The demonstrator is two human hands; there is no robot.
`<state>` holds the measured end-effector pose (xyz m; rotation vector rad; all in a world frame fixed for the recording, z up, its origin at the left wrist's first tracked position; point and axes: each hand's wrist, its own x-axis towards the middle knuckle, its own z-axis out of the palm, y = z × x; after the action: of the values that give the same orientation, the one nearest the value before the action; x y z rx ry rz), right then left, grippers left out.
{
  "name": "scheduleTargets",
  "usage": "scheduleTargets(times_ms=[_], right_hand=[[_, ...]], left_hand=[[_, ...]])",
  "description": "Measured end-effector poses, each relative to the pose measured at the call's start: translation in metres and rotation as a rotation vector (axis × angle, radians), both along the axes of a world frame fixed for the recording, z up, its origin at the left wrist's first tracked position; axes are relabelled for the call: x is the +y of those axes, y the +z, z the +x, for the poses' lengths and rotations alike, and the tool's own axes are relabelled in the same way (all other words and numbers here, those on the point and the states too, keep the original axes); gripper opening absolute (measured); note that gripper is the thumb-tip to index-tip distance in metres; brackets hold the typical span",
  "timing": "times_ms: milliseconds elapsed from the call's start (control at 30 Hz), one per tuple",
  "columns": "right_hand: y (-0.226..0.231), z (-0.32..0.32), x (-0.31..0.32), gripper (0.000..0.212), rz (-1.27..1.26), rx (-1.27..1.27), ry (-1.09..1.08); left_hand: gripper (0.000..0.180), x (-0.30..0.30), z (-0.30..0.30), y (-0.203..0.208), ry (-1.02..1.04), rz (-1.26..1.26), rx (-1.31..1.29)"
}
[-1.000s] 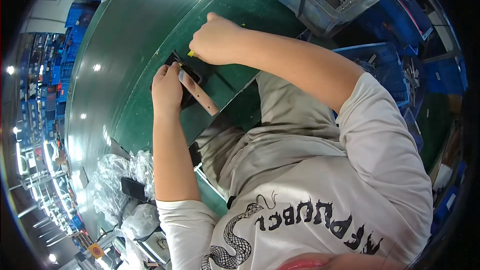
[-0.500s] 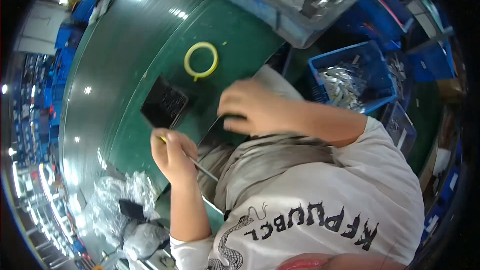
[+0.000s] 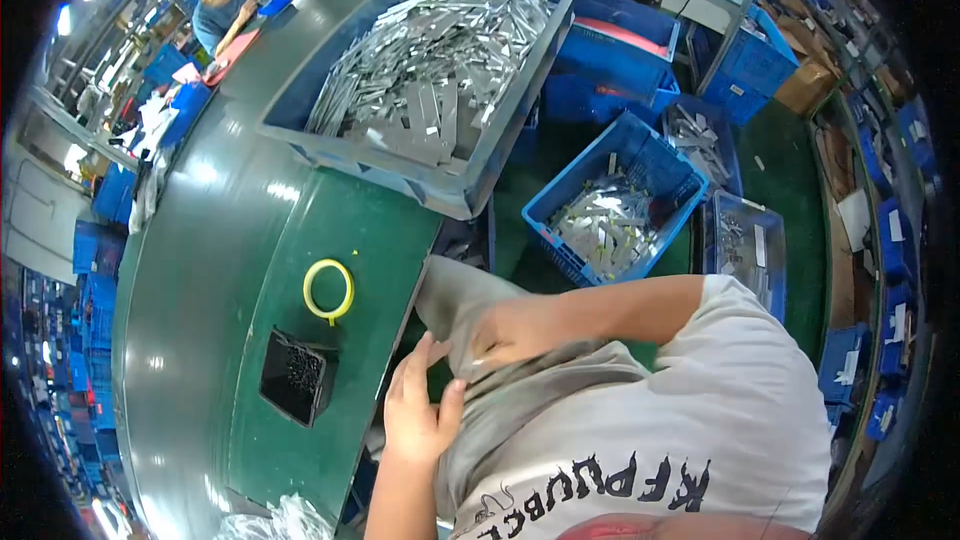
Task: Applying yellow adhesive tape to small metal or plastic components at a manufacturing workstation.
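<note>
My left hand point(image 3: 422, 408) is raised over my lap, its fingers stretched and the thumb apart. I make out nothing held in it. Just right of it, my right hand point(image 3: 515, 333) is smeared by motion, with its fingers curled. A tiny pale bit shows by its fingertips, too small to name. Left of both hands, on the green table point(image 3: 285, 250), stands a black open box point(image 3: 292, 380) with many small dark pieces inside. A roll of yellow tape point(image 3: 329, 292) lies flat just beyond the box.
A large grey-blue bin point(image 3: 450, 175) full of metal strips stands at the far table edge. Right of it, a blue crate point(image 3: 640, 155) holds more strips. A clear bin point(image 3: 745, 250) sits farther right. Plastic wrap point(image 3: 280, 522) lies near left. Another person point(image 3: 228, 8) sits far left.
My view has swung, so the bins and the other person show more fully. My left hand has left the box's side and come near my right; the thin rod it held no longer shows.
</note>
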<state>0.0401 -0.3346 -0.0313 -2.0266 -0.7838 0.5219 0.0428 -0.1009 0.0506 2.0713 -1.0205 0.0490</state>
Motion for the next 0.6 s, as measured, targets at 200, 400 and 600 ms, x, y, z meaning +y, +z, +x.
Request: scheduleTargets(times_ms=[200, 400, 600], right_hand=[[0.003, -0.022, -0.136, 0.036, -0.464, 0.17, -0.682], [0.016, -0.005, -0.201, 0.025, -0.287, -0.481, -0.959], [0.168, 0.095, -0.109, 0.015, -0.012, -0.756, -0.753]], left_hand=[[0.053, 0.059, -0.022, -0.017, 0.185, 0.127, 0.087], [0.026, 0.105, -0.031, -0.038, 0.358, 0.189, 0.19], [0.02, 0.1, -0.016, -0.038, 0.312, 0.41, 0.089]])
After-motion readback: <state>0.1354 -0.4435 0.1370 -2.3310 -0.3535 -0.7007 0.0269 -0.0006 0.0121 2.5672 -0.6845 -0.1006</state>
